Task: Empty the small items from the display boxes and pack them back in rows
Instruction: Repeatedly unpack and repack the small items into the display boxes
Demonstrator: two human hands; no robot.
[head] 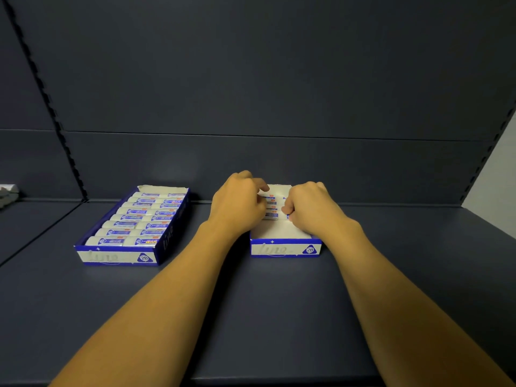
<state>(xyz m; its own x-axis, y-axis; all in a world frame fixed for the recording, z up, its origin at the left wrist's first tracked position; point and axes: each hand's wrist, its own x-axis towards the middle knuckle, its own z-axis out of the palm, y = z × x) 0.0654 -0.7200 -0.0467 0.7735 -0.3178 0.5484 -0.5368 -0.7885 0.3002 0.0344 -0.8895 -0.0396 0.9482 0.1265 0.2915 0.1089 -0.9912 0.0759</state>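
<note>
Head view: both forearms reach out over a dark shelf toward two blue-and-white display boxes.
Left box: full, its small wrapped items lying in two neat columns; print too blurred to read.
Right box: near end bare and white; a few items stacked at the far end, mostly hidden by the hands.
Left hand: fingers curled down over the items; what they grasp is covered.
Right hand: fingers curled, pinching one item at its edge.
Far left: a grey object, cut off by the frame.
</note>
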